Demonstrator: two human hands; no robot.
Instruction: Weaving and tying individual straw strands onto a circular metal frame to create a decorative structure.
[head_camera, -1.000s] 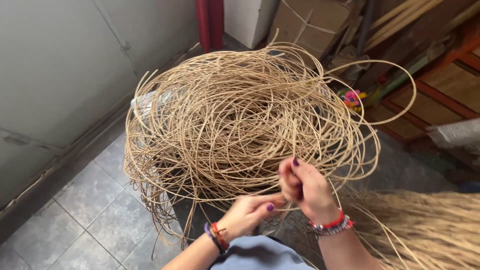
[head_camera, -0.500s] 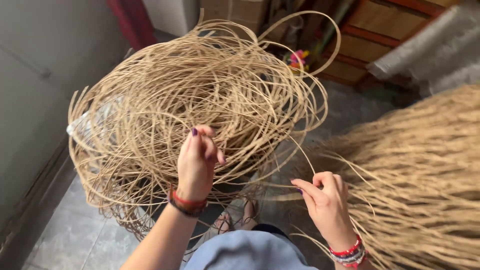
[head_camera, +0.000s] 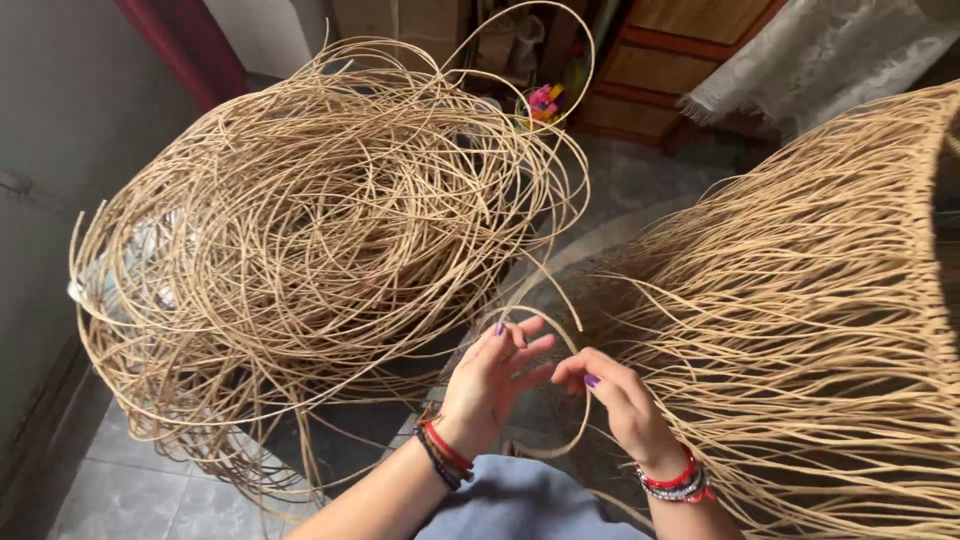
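A big tangled coil of thin tan rattan strands (head_camera: 300, 220) fills the left and middle. To the right lies a woven piece with many long loose strands (head_camera: 830, 300) fanning towards me. My left hand (head_camera: 495, 385) and my right hand (head_camera: 615, 400) meet low in the middle, close together. Both pinch a single rattan strand (head_camera: 580, 440) that curves in a loop between them and down past my right wrist. Both wrists wear red and dark bracelets. My blue-clad lap (head_camera: 520, 505) shows at the bottom edge.
Grey floor tiles (head_camera: 140, 500) lie at lower left beside a grey wall (head_camera: 60, 130). A red pole (head_camera: 185, 45) stands at the back. Wooden furniture (head_camera: 690, 40), a white lace cloth (head_camera: 830, 50) and a small bright-coloured object (head_camera: 543, 100) sit behind the coil.
My view has swung right, bringing more of the woven piece in. My left hand came off the coil and down to meet my right hand, and a strand now loops between them.
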